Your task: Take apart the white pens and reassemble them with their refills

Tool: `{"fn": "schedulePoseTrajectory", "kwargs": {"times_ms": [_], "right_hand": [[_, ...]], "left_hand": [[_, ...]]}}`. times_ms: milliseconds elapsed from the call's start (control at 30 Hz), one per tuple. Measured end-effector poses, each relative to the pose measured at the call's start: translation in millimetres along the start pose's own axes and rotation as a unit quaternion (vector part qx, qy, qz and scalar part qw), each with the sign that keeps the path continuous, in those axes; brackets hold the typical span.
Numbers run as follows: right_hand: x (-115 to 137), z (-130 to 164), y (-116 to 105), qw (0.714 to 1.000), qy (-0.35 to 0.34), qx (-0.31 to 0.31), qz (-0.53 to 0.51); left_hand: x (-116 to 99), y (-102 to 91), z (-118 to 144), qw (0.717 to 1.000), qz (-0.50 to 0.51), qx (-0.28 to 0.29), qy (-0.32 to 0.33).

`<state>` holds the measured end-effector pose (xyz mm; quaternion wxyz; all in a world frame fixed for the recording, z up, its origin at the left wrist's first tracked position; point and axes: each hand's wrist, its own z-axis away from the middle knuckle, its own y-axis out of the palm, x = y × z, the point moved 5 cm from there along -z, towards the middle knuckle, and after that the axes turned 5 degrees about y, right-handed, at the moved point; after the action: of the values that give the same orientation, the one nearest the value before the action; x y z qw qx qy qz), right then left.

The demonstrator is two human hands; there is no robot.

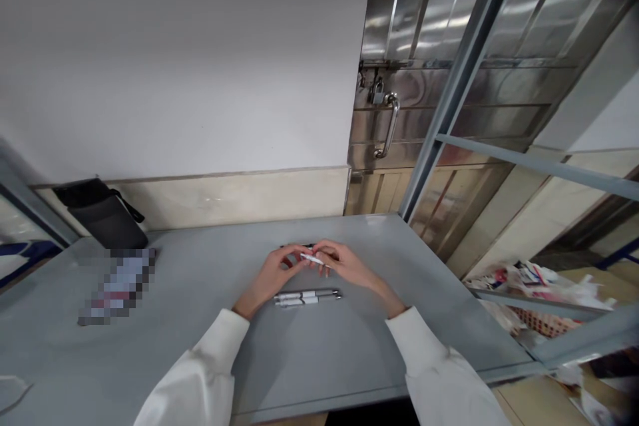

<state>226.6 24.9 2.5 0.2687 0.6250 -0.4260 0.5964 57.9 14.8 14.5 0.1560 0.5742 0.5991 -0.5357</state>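
Head view, hands: left hand [269, 274] and right hand [344, 262] meet fingertip to fingertip, both pinched closed on a small white pen [312, 258] held just above the grey table [210, 293].
Hidden: the pen's ends sit under the fingers; the item at left is blurred out.
Nearby: two more pens [307, 296] lie beside the wrists.
Edges: the table's right edge is near; a black pouch [102, 213] leans at the back left.

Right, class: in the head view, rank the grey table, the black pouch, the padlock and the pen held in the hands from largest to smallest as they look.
1. Grey table
2. Black pouch
3. Pen held by both hands and padlock: similar, and the padlock is farther, so unranked.
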Motion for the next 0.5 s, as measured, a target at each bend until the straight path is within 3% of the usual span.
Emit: {"fn": "schedulePoseTrajectory", "kwargs": {"times_ms": [167, 267, 500], "right_hand": [[-4, -1, -13, 0.998, 0.029, -0.05, 0.036], [-4, -3, -23, 0.994, 0.007, -0.09, 0.058], [1, -2, -28, 0.993, -0.016, -0.095, 0.061]], "left_hand": [[17, -18.4, -2, 0.996, 0.012, -0.068, -0.048], [28, -32.4, -4, 0.989, 0.046, -0.12, -0.068], [32, -37.4, -5, 0.988, 0.07, -0.128, -0.042]]}}
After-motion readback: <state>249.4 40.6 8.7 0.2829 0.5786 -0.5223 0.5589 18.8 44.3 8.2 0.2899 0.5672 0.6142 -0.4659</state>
